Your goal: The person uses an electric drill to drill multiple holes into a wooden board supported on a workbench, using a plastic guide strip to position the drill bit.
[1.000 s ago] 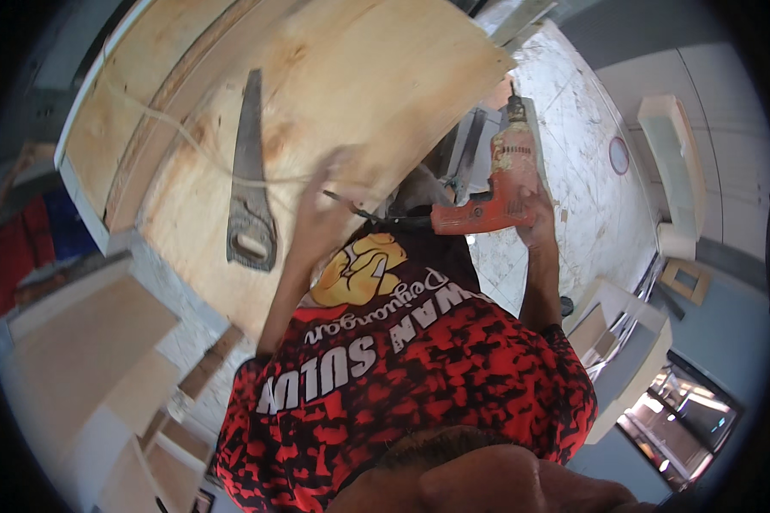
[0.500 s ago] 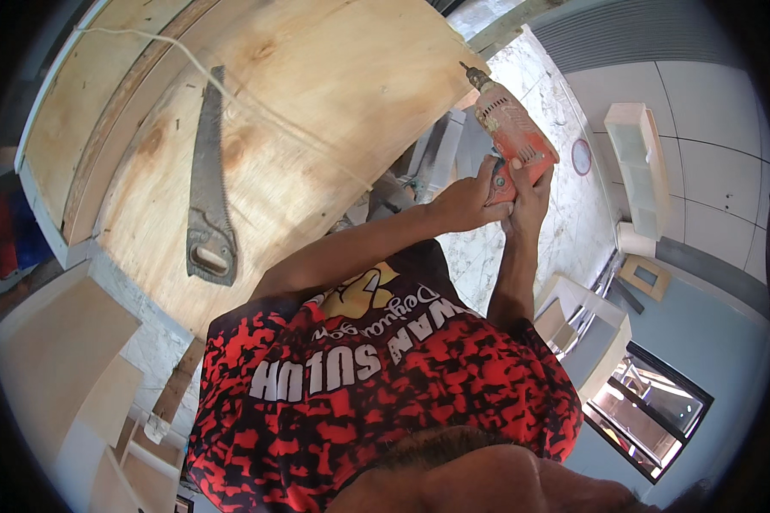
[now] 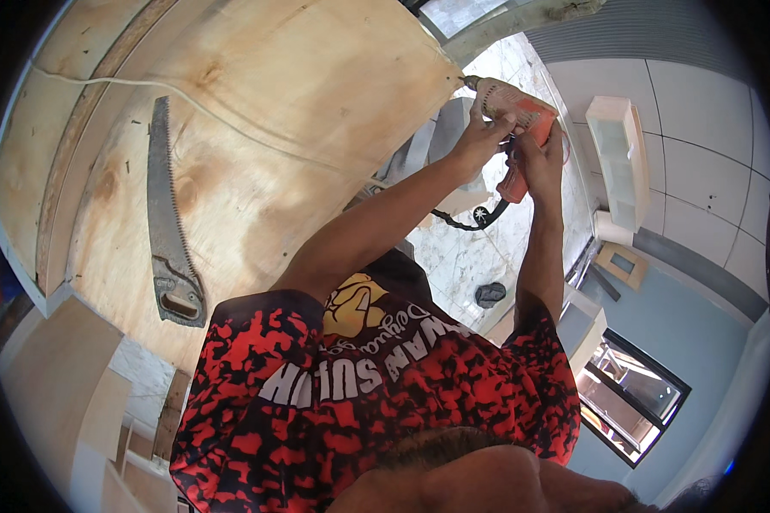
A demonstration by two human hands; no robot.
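Observation:
An orange-red, dusty power drill (image 3: 530, 109) is held up at the right corner of a large plywood panel (image 3: 334, 94), its chuck end close against the panel's edge. Whether the bit has entered the wood is hidden. My left hand (image 3: 485, 141) grips the drill's body just behind the chuck. Around the rear of the body, near the top of the handle, my right hand (image 3: 543, 156) is closed. From the handle's base a black cord (image 3: 464, 225) curves down and left. A handsaw (image 3: 169, 214) lies on the panel, left of my arms.
A pale cable (image 3: 222, 109) runs across the panel. Above the drill lies a wooden beam (image 3: 522, 26). A small black object (image 3: 489, 295) sits on the marble-patterned floor (image 3: 458, 265). To the right stands a white open box (image 3: 618, 158); plywood pieces (image 3: 51, 376) are at lower left.
The drill has swung from pointing up-left to pointing more leftward, its tip now at the panel corner. My left hand has shifted from the handle up to the body.

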